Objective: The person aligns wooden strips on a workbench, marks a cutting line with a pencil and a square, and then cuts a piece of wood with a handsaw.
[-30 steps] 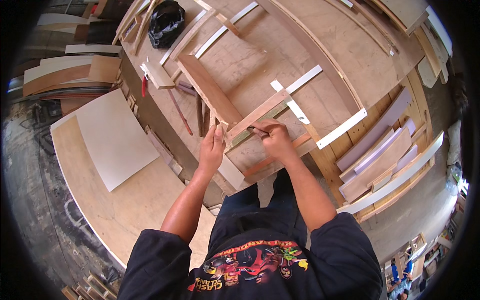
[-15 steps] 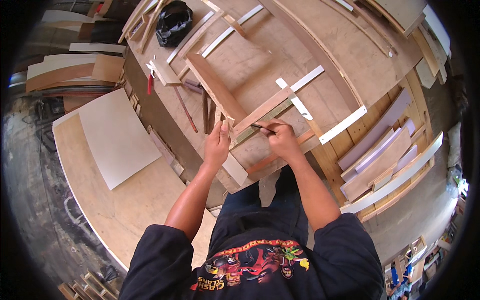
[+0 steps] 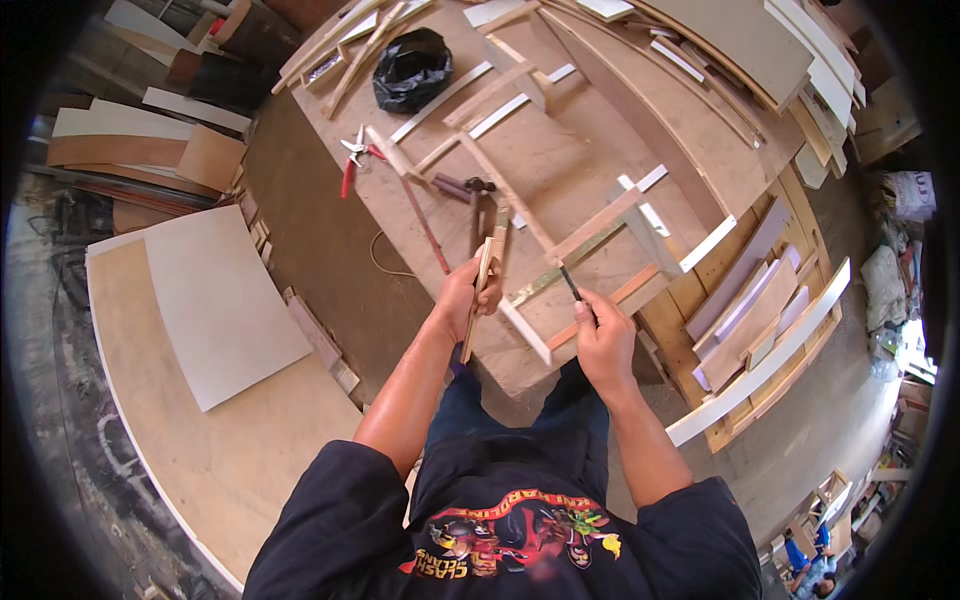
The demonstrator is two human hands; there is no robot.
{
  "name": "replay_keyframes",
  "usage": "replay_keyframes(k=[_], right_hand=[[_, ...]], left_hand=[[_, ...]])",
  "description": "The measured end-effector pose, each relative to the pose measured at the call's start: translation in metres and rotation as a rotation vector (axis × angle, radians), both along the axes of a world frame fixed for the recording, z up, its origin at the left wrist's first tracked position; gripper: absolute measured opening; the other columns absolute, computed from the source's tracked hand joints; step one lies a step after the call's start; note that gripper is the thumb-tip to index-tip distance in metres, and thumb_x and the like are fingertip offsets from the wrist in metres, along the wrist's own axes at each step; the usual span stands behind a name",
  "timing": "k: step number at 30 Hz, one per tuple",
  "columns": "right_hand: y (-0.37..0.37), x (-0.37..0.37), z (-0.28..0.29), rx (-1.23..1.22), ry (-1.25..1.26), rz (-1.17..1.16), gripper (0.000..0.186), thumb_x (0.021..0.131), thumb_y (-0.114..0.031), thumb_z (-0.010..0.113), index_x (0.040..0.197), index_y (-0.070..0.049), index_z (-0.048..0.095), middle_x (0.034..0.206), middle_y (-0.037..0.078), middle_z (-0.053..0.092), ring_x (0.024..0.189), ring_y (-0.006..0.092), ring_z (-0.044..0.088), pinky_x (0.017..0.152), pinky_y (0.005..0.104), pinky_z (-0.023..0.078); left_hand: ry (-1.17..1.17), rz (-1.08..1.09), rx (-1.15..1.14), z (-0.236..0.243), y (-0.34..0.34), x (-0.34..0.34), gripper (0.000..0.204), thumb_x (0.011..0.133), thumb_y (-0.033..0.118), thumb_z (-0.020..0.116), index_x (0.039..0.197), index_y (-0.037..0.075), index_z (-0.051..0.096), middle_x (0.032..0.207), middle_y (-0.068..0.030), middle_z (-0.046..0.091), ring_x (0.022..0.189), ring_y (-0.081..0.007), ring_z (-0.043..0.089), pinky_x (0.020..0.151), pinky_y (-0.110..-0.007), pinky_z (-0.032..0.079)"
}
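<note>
My left hand (image 3: 463,298) is closed around a short, narrow wooden strip (image 3: 485,258), holding it tilted upright above the near left part of a wooden frame (image 3: 600,225) on the plywood table (image 3: 540,150). My right hand (image 3: 605,340) grips a thin dark pencil-like tool (image 3: 568,280), its tip pointing up at the frame's front joint. Just beyond my left hand lie a hammer (image 3: 475,220), purple cylindrical pieces (image 3: 452,187) and a long reddish rod (image 3: 425,225). Red-handled snips (image 3: 347,175) lie at the table's left side.
A black plastic bag (image 3: 410,70) is on the table's far left. Curved boards (image 3: 750,310) rest on a slatted platform at right. A large plywood panel with a white sheet (image 3: 220,300) lies at left, board stacks (image 3: 140,150) beyond. A person in blue (image 3: 810,565) appears at lower right.
Both hands have moved away from the frame's corner toward the right, the left lifting the wooden strip, the right lowering with the dark tool. The view has shifted, showing more floor left of the table.
</note>
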State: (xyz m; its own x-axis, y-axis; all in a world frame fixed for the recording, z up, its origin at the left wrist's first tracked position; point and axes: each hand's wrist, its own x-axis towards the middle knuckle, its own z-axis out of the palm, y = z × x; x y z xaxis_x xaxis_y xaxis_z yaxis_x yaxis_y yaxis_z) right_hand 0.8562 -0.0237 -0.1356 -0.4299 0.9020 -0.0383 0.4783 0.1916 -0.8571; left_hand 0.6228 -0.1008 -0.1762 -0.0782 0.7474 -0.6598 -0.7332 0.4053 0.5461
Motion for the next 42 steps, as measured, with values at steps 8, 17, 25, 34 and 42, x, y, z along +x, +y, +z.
replay_keyframes(k=[8, 17, 25, 34, 42], right_hand=[[-0.101, -0.153, 0.004, -0.176, -0.04, -0.139, 0.018, 0.095, -0.013, 0.066, 0.107, 0.0, 0.07, 0.087, 0.021, 0.072, 0.081, 0.0391, 0.07, 0.072, 0.045, 0.053], [-0.095, -0.271, -0.081, 0.002, -0.388, -0.204, 0.029, 0.095, -0.011, 0.058, 0.122, -0.004, 0.063, 0.104, 0.022, 0.07, 0.097, 0.0394, 0.069, 0.082, 0.0512, 0.053], [-0.044, -0.296, -0.133, 0.47, -0.724, -0.035, 0.021, 0.092, -0.021, 0.062, 0.111, -0.014, 0.067, 0.107, 0.009, 0.061, 0.107, 0.0296, 0.056, 0.081, 0.0436, 0.05], [-0.066, -0.329, -0.15, 0.431, -0.689, -0.079, 0.028, 0.091, -0.032, 0.069, 0.105, -0.01, 0.058, 0.104, 0.01, 0.059, 0.103, 0.0317, 0.06, 0.085, 0.0463, 0.05], [-0.084, -0.341, -0.159, 0.407, -0.755, -0.242, 0.016, 0.093, -0.024, 0.063, 0.1, -0.01, 0.058, 0.1, 0.01, 0.06, 0.102, 0.0313, 0.061, 0.085, 0.0445, 0.049]], left_hand=[[-0.515, 0.014, 0.256, 0.02, -0.096, -0.101, 0.029, 0.109, 0.026, 0.032, 0.097, 0.013, 0.055, 0.053, 0.0031, 0.043, 0.042, -0.011, 0.037, 0.046, -0.027, 0.034], [-0.27, 0.059, -0.075, 0.004, -0.152, -0.178, 0.041, 0.109, 0.057, 0.034, 0.117, 0.021, 0.051, 0.072, 0.0017, 0.046, 0.047, -0.0098, 0.038, 0.047, -0.027, 0.036], [-0.366, 0.034, -0.074, -0.017, -0.124, -0.225, 0.048, 0.106, 0.061, 0.039, 0.12, 0.018, 0.055, 0.074, 0.0014, 0.052, 0.043, -0.0074, 0.04, 0.041, -0.024, 0.034], [-0.283, -0.017, -0.125, -0.024, -0.072, -0.266, 0.055, 0.106, 0.063, 0.034, 0.12, 0.013, 0.052, 0.074, 0.0011, 0.053, 0.046, -0.0106, 0.048, 0.041, -0.026, 0.04], [-0.272, -0.045, 0.004, -0.027, -0.06, -0.294, 0.057, 0.106, 0.063, 0.034, 0.116, 0.011, 0.053, 0.073, 0.0006, 0.052, 0.051, -0.0142, 0.05, 0.049, -0.029, 0.044]])
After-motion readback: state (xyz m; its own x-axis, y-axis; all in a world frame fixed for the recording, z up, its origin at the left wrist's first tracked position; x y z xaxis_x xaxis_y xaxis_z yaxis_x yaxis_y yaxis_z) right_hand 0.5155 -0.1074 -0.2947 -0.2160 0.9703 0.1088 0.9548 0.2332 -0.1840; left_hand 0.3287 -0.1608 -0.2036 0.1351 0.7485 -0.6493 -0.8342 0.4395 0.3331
